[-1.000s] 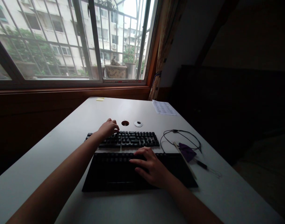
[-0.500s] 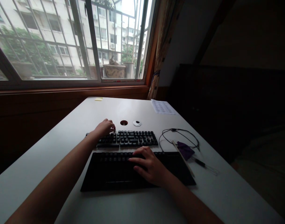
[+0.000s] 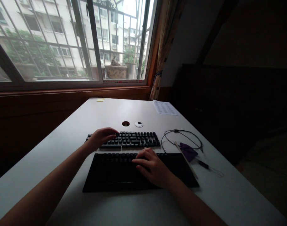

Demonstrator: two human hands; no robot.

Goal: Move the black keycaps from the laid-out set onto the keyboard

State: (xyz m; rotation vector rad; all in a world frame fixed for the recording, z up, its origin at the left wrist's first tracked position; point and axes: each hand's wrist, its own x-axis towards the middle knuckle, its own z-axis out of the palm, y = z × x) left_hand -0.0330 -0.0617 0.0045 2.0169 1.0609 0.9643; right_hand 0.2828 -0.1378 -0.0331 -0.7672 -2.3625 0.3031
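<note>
Behind the keyboard, a set of black keycaps (image 3: pixel 138 139) lies on the white table in keyboard-like rows. My left hand (image 3: pixel 103 138) reaches over the left part of these rows, covering some of them. Its thumb and fingers are pinched at a small dark keycap (image 3: pixel 117 134); whether it is lifted clear of the table is hard to see. Closer to me lies a wide black keyboard (image 3: pixel 110 177), with keys visible along its far edge and a dark, smooth-looking front. My right hand (image 3: pixel 151 166) rests on its middle, fingers stretched out and apart.
Right of the keyboard are a coiled black cable (image 3: pixel 184 138), a purple cloth piece (image 3: pixel 188 152), a thin light stick (image 3: pixel 187 161) and a wire keycap puller (image 3: pixel 209 168). Further back are two round table fittings (image 3: pixel 139 124), printed paper (image 3: pixel 165 107) and a yellow note (image 3: pixel 100 100).
My left hand has come down and nearer, from the far edge of the keycap rows to over them, fingertips shifting slightly right. My right hand stays on the keyboard.
</note>
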